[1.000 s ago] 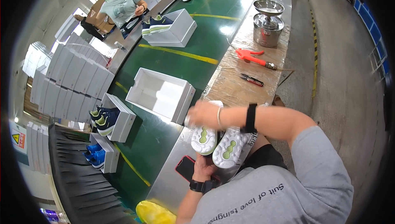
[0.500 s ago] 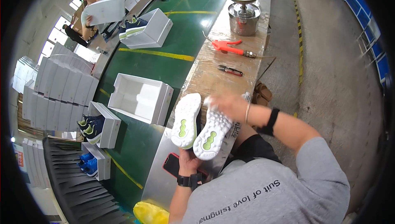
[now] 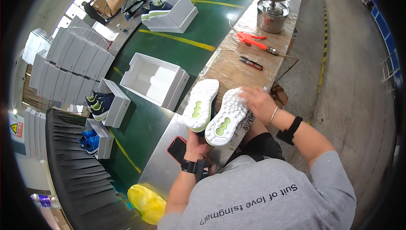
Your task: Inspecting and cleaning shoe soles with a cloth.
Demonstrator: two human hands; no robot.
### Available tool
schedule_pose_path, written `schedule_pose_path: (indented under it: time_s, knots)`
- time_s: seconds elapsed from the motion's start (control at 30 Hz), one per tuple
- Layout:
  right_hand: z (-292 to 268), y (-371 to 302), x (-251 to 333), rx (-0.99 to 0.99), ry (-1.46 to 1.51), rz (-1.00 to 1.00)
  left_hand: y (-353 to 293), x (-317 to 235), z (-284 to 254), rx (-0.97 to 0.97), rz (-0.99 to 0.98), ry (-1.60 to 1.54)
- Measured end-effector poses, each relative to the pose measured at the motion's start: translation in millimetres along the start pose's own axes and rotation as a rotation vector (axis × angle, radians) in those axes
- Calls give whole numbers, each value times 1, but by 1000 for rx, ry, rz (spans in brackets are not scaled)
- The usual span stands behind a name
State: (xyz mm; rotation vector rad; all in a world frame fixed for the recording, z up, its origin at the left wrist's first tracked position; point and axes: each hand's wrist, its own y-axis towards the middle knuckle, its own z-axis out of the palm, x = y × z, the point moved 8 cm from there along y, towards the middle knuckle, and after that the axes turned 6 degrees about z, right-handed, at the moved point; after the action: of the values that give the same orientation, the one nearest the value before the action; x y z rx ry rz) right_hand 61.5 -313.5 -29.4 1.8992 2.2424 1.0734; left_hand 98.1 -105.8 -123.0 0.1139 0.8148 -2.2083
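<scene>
Two sneakers are held soles up over the near end of the bench. The left sneaker (image 3: 202,103) and the right sneaker (image 3: 228,118) show white soles with green inserts; dark uppers peek out beneath. My left hand (image 3: 197,146) grips the pair from below at the heel ends, its fingers mostly hidden behind them. At the toe end of the right sneaker, my right hand (image 3: 259,102) presses with bent fingers. Something white lies at those fingertips; I cannot tell it from the sole. A phone with a red edge (image 3: 177,149) rests beside my left wrist.
An open white shoebox (image 3: 154,80) stands left on the green conveyor (image 3: 169,56). Other boxes hold shoes. Along the bench lie thread snips (image 3: 251,63), a red air gun (image 3: 253,40) and a metal pot (image 3: 272,16). A yellow bag (image 3: 147,203) sits near my left arm. Someone across handles a box.
My view has shifted, so the surroundings sit elsewhere in the picture. The right hand, blurred before, now shows more sharply at the right sneaker's toe. Both sneakers are still held soles up.
</scene>
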Motion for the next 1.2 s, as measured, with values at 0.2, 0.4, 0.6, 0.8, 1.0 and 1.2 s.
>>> schedule_pose_path:
  time_s: [0.2,0.4,0.6,0.8,1.0,1.2]
  knots:
    - [15,1,-34,-22,40,133,-36,-64,76,69,265,661]
    - [20,-9,-13,-156,-102,148,-124,-190,176,37,705,1492]
    - [19,-7,-11,-179,-89,145,-123,-238,218,-394,1316,2878]
    - [20,-4,-8,-173,-117,131,-37,-251,150,-222,894,3092]
    - [37,-2,-12,-132,-117,149,-30,-197,141,-98,1344,2832]
    - [30,-2,-10,-123,-149,149,3,-164,62,200,1212,3091]
